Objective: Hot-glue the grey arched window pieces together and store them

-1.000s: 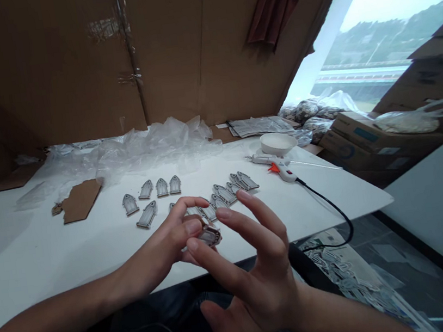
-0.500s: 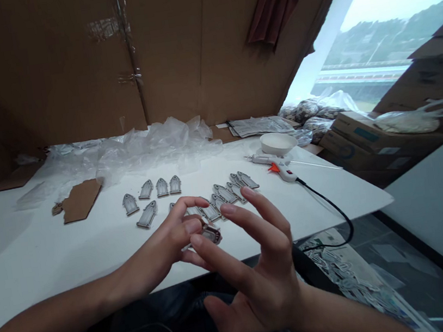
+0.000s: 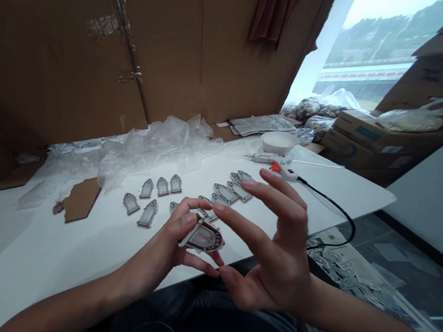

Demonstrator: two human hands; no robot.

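Observation:
My left hand [image 3: 175,244] grips a small grey-white arched piece [image 3: 203,236] above the table's front edge, its patterned end pointing right. Beside it, my right hand [image 3: 272,247] is open, fingers apart, with the thumb and index fingertips near the piece and nothing held. Several similar arched pieces lie on the white table [image 3: 72,253]: one group at the left, including an upright piece [image 3: 175,183], and a cluster at the right, including another piece [image 3: 225,193], partly hidden behind my fingers.
A glue gun [image 3: 281,166] with an orange trigger and black cord lies near a white bowl [image 3: 279,141]. Crumpled clear plastic [image 3: 153,148] and torn cardboard [image 3: 81,199] are at the back left. Boxes [image 3: 361,135] stand beyond the right edge.
The piece in my left hand has been turned and shows more of its face. My right hand has shifted right, its index finger raised away from the piece.

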